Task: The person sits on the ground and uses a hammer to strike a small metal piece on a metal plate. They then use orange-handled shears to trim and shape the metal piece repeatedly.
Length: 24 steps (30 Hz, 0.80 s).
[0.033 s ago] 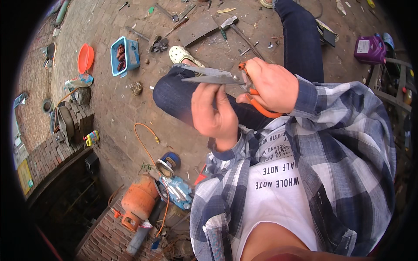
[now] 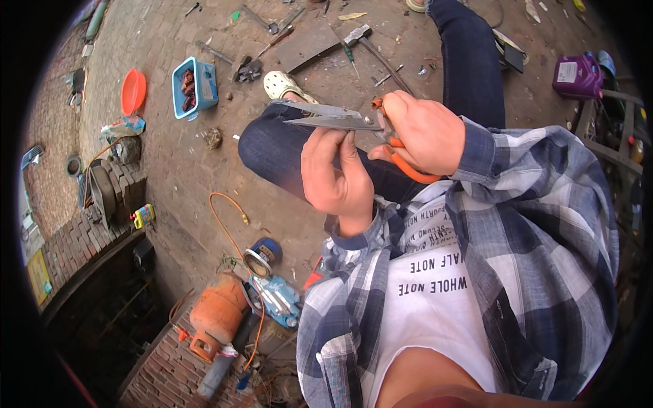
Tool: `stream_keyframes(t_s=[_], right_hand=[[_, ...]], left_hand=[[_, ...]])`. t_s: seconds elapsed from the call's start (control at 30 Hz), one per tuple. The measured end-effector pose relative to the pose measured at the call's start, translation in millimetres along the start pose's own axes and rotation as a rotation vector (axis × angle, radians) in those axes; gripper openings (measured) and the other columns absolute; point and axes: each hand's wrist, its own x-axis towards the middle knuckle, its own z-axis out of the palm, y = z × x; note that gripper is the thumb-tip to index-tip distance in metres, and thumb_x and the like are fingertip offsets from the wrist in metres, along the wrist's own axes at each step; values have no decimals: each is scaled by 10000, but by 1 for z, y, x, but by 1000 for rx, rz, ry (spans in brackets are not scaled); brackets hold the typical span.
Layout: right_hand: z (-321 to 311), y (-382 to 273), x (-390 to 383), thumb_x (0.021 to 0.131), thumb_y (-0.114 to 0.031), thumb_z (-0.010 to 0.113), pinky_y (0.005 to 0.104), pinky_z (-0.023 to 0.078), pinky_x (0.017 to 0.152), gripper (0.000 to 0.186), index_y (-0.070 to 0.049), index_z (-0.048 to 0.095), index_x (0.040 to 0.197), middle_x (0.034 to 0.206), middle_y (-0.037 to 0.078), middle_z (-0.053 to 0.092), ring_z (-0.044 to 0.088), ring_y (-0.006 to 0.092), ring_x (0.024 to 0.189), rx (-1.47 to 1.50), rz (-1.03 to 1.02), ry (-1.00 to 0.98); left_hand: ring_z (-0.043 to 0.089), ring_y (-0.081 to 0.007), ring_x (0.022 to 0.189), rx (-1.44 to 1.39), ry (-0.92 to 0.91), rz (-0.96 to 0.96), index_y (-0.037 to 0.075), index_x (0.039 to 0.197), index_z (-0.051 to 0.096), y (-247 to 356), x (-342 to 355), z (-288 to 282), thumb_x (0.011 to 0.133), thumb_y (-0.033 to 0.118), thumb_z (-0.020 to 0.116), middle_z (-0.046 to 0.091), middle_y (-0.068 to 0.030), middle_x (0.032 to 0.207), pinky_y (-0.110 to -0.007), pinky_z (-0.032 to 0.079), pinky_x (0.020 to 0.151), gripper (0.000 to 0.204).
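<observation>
Orange-handled metal shears [image 2: 343, 122] are held out over my bent knee, their two blades apart and pointing left. My right hand [image 2: 425, 136] is closed around the orange handles. My left hand [image 2: 335, 173] is closed beneath the blades, with thumb and fingertips pressed together at the lower blade's edge. Whether anything small sits between those fingertips is hidden from view.
Beyond my knee lie a hammer [image 2: 371, 47], a screwdriver [image 2: 351, 58] and a flat metal plate [image 2: 311, 49]. To the left are a blue basket [image 2: 205, 87] and an orange basin [image 2: 134, 92]; nearer, an orange gas cylinder [image 2: 219, 306]. A purple jug [image 2: 578, 78] stands right.
My left hand has shifted very slightly to the right along the lower blade. The right hand keeps its hold on the handles, almost unmoved.
</observation>
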Motion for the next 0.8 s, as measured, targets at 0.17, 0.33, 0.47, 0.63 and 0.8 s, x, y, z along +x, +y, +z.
stream_keyframes(t_s=[0.17,0.33,0.47,0.63,0.8], right_hand=[[-6,-4,3,724,-359,784,420,464,657,554,8,443,961,943,168,500,556,373,805,91,-46,9],[-10,-8,3,750,-456,753,439,497,704,648,35,447,1043,1006,186,523,583,380,886,-27,-89,74],[-8,-8,2,688,-364,805,419,456,681,615,22,442,1000,963,175,473,534,383,838,42,-98,112],[-8,-8,2,706,-383,795,426,447,721,623,37,432,989,973,193,456,515,389,863,37,-147,113],[-8,-10,1,713,-391,790,430,448,731,636,42,421,997,966,197,451,515,398,871,81,-114,63]], left_hand=[[648,-185,882,-318,115,-266,-95,1025,602,7,-1,5,886,-54,609,659,-149,1012,-301,546,779,145],[647,-173,861,-444,173,-348,-94,1032,608,9,3,7,904,7,626,680,-141,964,-300,533,783,164],[607,-185,894,-402,126,-311,-87,1028,598,6,1,4,886,-52,615,635,-141,1036,-298,508,782,147],[614,-200,900,-405,153,-292,-91,1040,588,7,-1,4,879,-68,613,634,-157,1036,-320,520,791,164],[620,-208,887,-333,130,-262,-94,1023,597,5,-1,2,866,-80,615,639,-157,1028,-319,524,776,159]])
